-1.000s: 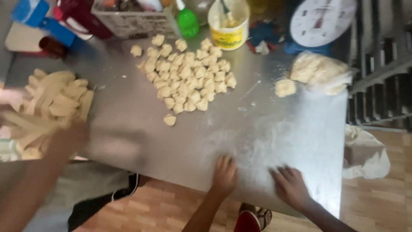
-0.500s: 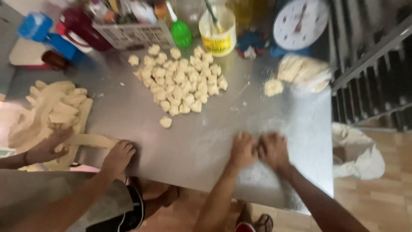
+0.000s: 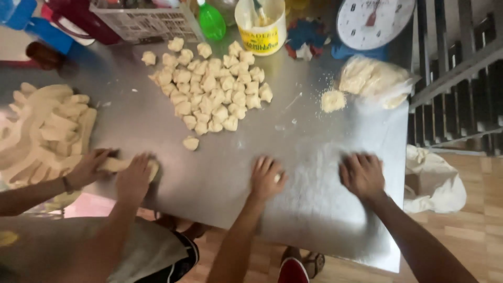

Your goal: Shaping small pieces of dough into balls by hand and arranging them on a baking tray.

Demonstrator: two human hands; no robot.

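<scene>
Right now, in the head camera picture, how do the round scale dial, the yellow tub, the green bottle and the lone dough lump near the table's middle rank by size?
1. Scale dial, cut off by the picture's top edge.
2. Yellow tub.
3. Green bottle, only partly in view, so unsure against the tub.
4. Lone dough lump.

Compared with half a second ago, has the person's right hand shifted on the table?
Yes. The right hand has slid right, away from the lone dough piece, toward the table edge.

Pale cream dough pieces (image 3: 212, 91); grey steel table (image 3: 314, 173); green bottle (image 3: 211, 22).
</scene>
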